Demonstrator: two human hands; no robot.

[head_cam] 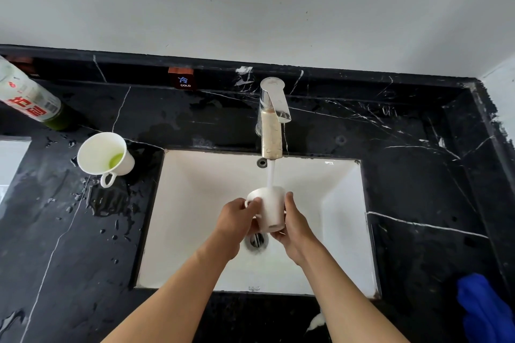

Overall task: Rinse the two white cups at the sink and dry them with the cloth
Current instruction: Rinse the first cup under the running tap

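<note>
A white cup (269, 207) is held over the white sink (195, 203), under the stream of water that runs from the tap (271, 122). My left hand (237, 220) grips it on the handle side, and my right hand (292, 221) curls round its right side and bottom. The cup is tilted with its mouth toward the tap. A second white cup (104, 154) stands upright on the black counter left of the sink, with green liquid at its bottom and its handle toward me. A blue cloth (485, 312) lies on the counter at the lower right.
A bottle with red lettering (30, 97) leans at the far left on the black marble counter (418, 161). Water puddles and drops cover the counter left of the sink. A small "COLD" label (182, 81) sits on the back ledge. The drain (256, 242) lies below my hands.
</note>
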